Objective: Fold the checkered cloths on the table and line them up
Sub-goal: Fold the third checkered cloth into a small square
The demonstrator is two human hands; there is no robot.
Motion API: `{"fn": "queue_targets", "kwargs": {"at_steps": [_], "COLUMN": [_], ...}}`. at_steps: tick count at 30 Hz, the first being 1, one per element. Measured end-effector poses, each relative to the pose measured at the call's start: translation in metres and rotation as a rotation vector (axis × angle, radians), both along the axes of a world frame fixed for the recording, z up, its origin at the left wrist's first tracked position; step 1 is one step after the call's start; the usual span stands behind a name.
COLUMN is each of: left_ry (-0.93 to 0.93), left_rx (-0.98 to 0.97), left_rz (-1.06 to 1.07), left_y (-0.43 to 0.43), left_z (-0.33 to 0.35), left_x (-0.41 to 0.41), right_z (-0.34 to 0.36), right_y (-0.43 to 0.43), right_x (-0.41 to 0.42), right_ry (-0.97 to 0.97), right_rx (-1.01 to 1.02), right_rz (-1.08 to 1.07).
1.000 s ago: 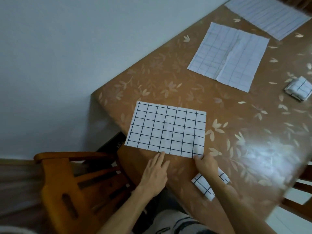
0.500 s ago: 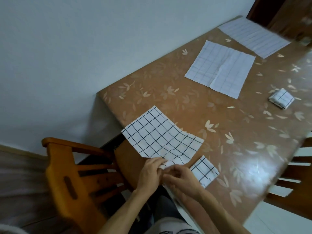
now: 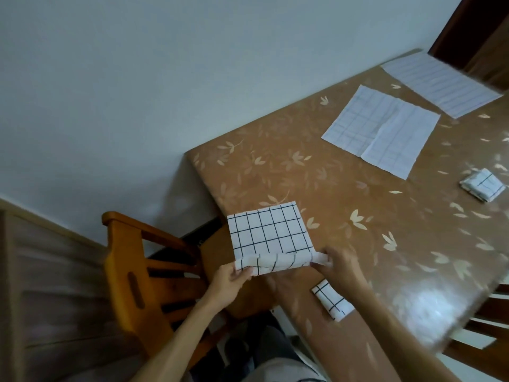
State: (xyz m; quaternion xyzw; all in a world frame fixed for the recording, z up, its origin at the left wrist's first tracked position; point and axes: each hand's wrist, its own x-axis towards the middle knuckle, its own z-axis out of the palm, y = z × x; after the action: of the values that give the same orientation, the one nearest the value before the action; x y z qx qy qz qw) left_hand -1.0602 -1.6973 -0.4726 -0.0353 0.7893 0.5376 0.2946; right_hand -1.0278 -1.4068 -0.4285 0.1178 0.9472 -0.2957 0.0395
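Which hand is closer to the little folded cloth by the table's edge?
Right. The right hand is just above the little folded cloth; the left hand is farther away, across the cloth being folded.

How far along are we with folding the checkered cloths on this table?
Done: two small folded cloths, one by the right forearm and one near the far right edge, not lined up. In hand: the left hand and right hand pinch the near edge of the bold-checked cloth, which is mid-fold. Left: the creased flat cloth and the far flat cloth, then lining all up.
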Motion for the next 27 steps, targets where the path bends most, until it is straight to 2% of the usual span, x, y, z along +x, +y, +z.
{"fn": "queue_targets", "kwargs": {"at_steps": [5,12,18,22,27], "left_ry": [0.018,-0.045,-0.089,-0.091,-0.036], "left_rx": [0.061,-0.162,-0.289,-0.372,-0.445], "left_rz": [0.049,0.132,0.163,0.162,0.195], "left_y": [-0.001,-0.005,0.004,0.009,0.006], "left_z": [0.006,-0.020,-0.036,-0.043,-0.049], "left_x": [-0.017,-0.050,-0.073,-0.080,-0.085], "right_z": [0.013,-0.018,-0.055,-0.067,-0.076], "right_y": [0.000,-0.001,0.001,0.002,-0.004], "right_x": [-0.033,-0.087,-0.116,-0.125,-0.138], "right_ry": [-0.142,-0.173,-0.294,-0.284,-0.258], "right_rx": [-0.263,-0.482,-0.456,-0.427,-0.490], "right_rz": [-0.189,-0.271,-0.271,-0.198,-0.235]}}
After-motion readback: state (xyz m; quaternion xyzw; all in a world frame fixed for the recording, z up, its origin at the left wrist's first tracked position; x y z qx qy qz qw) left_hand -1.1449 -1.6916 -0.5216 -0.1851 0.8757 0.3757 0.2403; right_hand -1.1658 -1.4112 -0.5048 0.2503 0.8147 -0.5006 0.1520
